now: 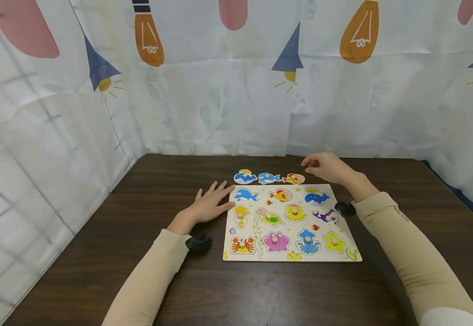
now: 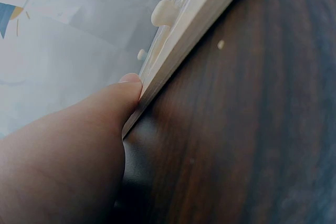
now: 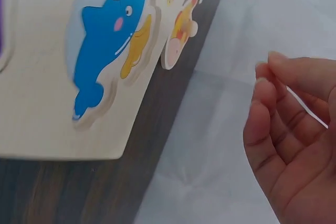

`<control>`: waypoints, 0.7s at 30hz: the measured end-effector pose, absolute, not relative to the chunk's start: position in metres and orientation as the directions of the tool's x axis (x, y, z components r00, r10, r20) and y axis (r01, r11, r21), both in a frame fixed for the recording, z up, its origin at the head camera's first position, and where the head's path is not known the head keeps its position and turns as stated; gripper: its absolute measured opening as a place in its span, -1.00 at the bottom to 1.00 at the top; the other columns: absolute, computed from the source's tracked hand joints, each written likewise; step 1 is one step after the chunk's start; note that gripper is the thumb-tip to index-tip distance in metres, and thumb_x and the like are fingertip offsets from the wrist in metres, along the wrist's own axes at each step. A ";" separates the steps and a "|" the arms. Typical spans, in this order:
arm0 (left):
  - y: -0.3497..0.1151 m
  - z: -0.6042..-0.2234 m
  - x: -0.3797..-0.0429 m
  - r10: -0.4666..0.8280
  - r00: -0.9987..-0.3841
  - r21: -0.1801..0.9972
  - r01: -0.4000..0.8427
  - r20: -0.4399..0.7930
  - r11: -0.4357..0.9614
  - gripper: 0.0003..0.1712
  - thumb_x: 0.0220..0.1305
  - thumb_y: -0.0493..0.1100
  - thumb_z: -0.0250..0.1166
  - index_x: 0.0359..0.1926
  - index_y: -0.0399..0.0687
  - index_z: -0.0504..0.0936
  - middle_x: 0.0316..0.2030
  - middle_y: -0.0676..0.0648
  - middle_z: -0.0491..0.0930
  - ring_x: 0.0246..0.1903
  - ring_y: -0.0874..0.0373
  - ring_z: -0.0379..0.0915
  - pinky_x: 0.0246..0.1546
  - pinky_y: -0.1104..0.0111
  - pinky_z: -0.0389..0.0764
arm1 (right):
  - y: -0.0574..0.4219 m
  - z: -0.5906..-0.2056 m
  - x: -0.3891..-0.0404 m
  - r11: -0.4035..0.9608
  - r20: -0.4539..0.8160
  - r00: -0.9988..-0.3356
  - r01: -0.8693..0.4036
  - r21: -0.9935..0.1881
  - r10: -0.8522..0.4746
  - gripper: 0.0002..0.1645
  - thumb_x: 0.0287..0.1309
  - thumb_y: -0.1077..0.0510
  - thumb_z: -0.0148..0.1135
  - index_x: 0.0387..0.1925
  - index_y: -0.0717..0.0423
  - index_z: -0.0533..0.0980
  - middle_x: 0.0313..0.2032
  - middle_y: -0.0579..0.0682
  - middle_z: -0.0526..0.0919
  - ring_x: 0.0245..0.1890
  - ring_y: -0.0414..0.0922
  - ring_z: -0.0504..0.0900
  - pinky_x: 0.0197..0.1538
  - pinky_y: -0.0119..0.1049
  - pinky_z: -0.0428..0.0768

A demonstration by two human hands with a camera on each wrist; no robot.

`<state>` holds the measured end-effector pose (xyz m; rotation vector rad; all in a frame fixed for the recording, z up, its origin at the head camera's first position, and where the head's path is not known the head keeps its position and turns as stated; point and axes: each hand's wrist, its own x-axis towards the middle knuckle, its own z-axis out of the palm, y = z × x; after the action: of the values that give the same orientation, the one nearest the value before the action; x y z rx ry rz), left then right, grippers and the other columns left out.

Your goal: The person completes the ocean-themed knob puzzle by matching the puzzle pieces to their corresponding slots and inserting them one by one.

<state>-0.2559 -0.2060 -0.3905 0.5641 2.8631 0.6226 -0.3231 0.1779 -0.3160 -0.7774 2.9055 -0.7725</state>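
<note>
My left hand [image 1: 205, 206] lies on the table with its fingers spread. The thumb [image 2: 123, 95] touches the left edge of the wooden sea-animal puzzle board [image 1: 291, 227]. Off the board's far right corner, my right hand [image 1: 327, 167] hovers with loosely curled fingers [image 3: 262, 124] and holds nothing. Closest to it is a knobbed fish piece [image 1: 293, 179]. A blue dolphin piece [image 1: 269, 179] and a whale piece [image 1: 245, 177] line up to its left, along the board's far edge. Printed recesses, such as the whale recess [image 1: 317, 198], show in the far row.
Knobbed pieces sit in the board's middle and near rows, among them a crab [image 1: 242, 245], a pink shell [image 1: 276, 242] and a starfish [image 1: 334, 242]. The dark wooden table [image 1: 203, 290] ends at a patterned curtain [image 1: 228, 108] behind.
</note>
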 end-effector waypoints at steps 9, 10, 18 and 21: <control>-0.206 -0.390 -0.256 0.396 -0.915 0.423 0.329 -0.079 0.845 -0.17 0.55 0.30 0.03 0.65 0.17 0.04 0.63 -0.13 -0.15 0.59 -0.17 -0.41 0.40 -0.35 -0.40 | 0.170 -0.325 -0.340 0.722 -0.017 -0.884 -0.371 -0.584 -0.467 -0.69 0.48 0.32 0.12 0.13 0.43 0.54 -0.08 0.29 0.64 -0.26 0.13 0.61 -0.07 0.03 0.64; -0.206 -0.390 -0.256 0.397 -0.915 0.423 0.330 -0.079 0.844 -0.17 0.55 0.30 0.03 0.65 0.17 0.04 0.63 -0.13 -0.15 0.59 -0.17 -0.41 0.40 -0.35 -0.40 | 0.168 -0.327 -0.342 0.723 -0.027 -0.885 -0.363 -0.588 -0.466 -0.69 0.49 0.32 0.11 0.13 0.43 0.54 -0.08 0.29 0.64 -0.27 0.12 0.61 -0.07 0.03 0.64; -0.207 -0.391 -0.256 0.394 -0.915 0.425 0.324 -0.086 0.845 -0.18 0.55 0.30 0.02 0.66 0.19 0.02 0.63 -0.10 -0.17 0.59 -0.14 -0.43 0.41 -0.33 -0.41 | 0.161 -0.335 -0.353 0.760 -0.118 -0.869 -0.345 -0.551 -0.480 -0.66 0.42 0.27 0.24 0.12 0.40 0.55 -0.24 0.18 0.63 -0.34 0.02 0.56 -0.16 -0.10 0.58; -0.207 -0.391 -0.256 0.394 -0.915 0.427 0.324 -0.084 0.844 -0.18 0.55 0.30 0.02 0.66 0.19 0.03 0.63 -0.10 -0.17 0.59 -0.14 -0.43 0.41 -0.33 -0.41 | 0.157 -0.337 -0.356 0.773 -0.149 -0.860 -0.346 -0.532 -0.488 -0.66 0.42 0.24 0.24 0.12 0.36 0.57 -0.24 0.13 0.65 -0.35 -0.02 0.56 -0.17 -0.14 0.58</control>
<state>-0.2565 -0.2070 -0.3910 0.5596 2.8538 0.6168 -0.3558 0.1574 -0.3371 -0.6468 2.6880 -0.7276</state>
